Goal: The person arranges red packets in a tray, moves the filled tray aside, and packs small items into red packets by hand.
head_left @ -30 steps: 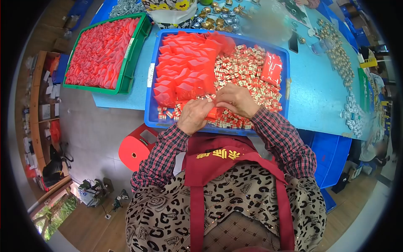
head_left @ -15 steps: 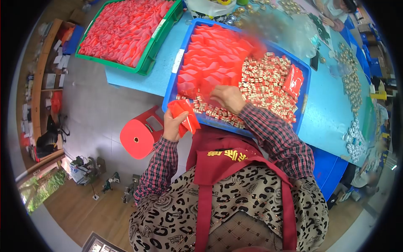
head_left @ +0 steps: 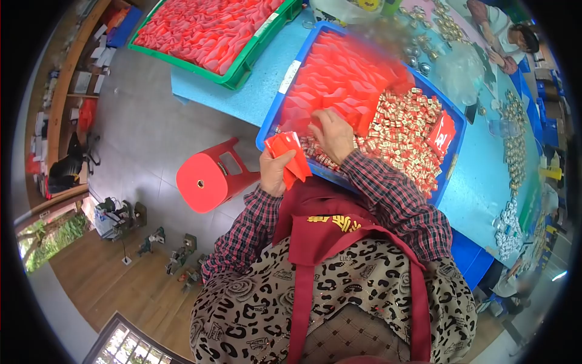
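A: How much room do we have around the hands?
B: Our left hand (head_left: 273,173), mid-frame, is just outside the lower left corner of the blue tray (head_left: 277,110). To its left we see the red stool (head_left: 203,184), then grey floor (head_left: 139,139) reaching toward the left of the frame.
A: And the fingers?
B: The left thumb and fingers are clamped on folded red packets (head_left: 290,159), which overlap the tray's near rim in our view. Our right hand (head_left: 335,134) has its fingers curled over the tray's lower left part, beside the red pouches (head_left: 333,76) and the small red-and-cream pieces (head_left: 406,124).
A: What about above?
B: Blue tabletop (head_left: 224,100) shows between the blue tray and the green tray (head_left: 248,70) at upper left.
A: What can't we make out?
B: Whether the right fingertips grip anything: we cannot tell. The right forearm hides some of the near rim, a blur smears the blue tray's far edge, and the frame's top cuts off the green tray.
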